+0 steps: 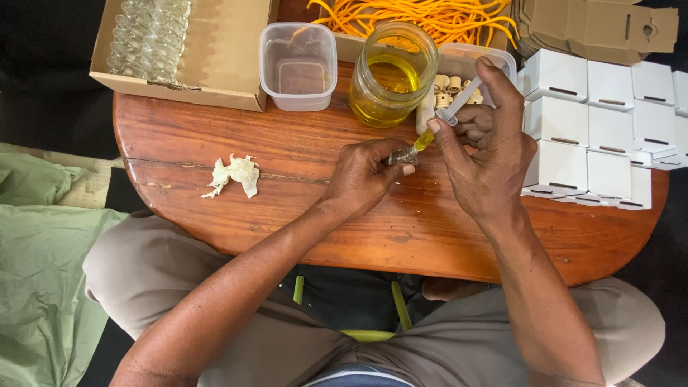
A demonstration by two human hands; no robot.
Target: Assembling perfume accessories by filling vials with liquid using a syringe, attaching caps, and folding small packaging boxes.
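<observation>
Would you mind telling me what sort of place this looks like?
Probably a small home workshop for hand-filling and packing. The right hand holds a syringe of yellow liquid over a tiny vial in the left hand, beside folded white boxes on a wooden table.

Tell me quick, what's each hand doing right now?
Left hand: closed on a small clear glass vial.
Right hand: closed on a clear plastic syringe of yellow liquid.

table: round-ish, reddish wood
tissue: crumpled, left of centre on the table
tub: clear plastic, at the back edge
cardboard box: back left, glass vials inside
orange cords: heap at the back
white boxes: rows on the right
</observation>
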